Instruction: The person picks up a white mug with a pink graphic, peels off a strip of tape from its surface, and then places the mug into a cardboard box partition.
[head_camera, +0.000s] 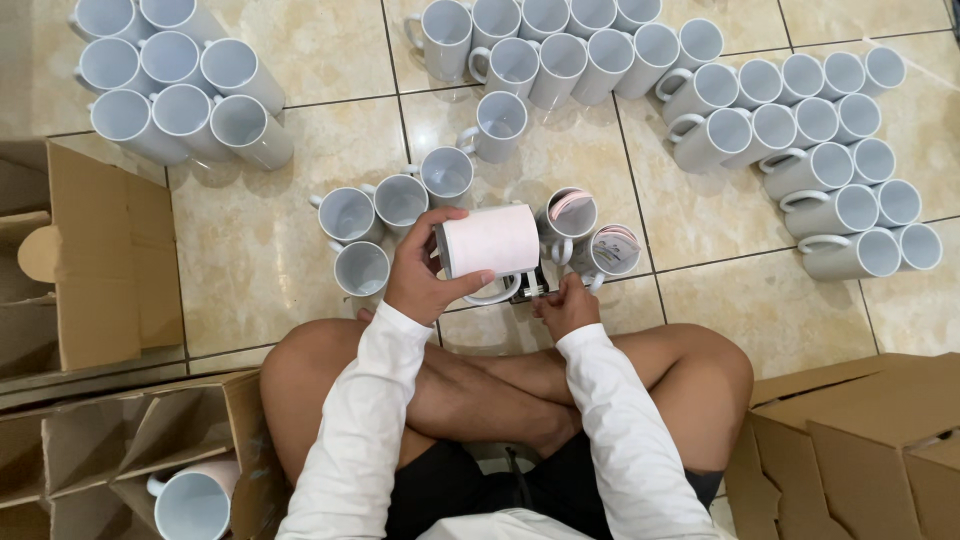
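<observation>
— Head view: what has the left hand (425, 275) got?
— It is wrapped around a white mug (490, 243) lying sideways, covered in pale paper, held above the tiled floor (250, 240) just in front of the crossed legs.
— And the right hand (566, 305)?
— Fingers pinched on a small dark tape dispenser (530, 285) just below that mug's handle.
— Around the mug?
— Loose mugs (400, 200) stand just beyond it; cardboard boxes (100, 260) lie well to its left.

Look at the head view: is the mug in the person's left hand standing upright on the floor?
No: the left hand holds the paper-wrapped mug on its side above the tiled floor, handle pointing down.
</observation>
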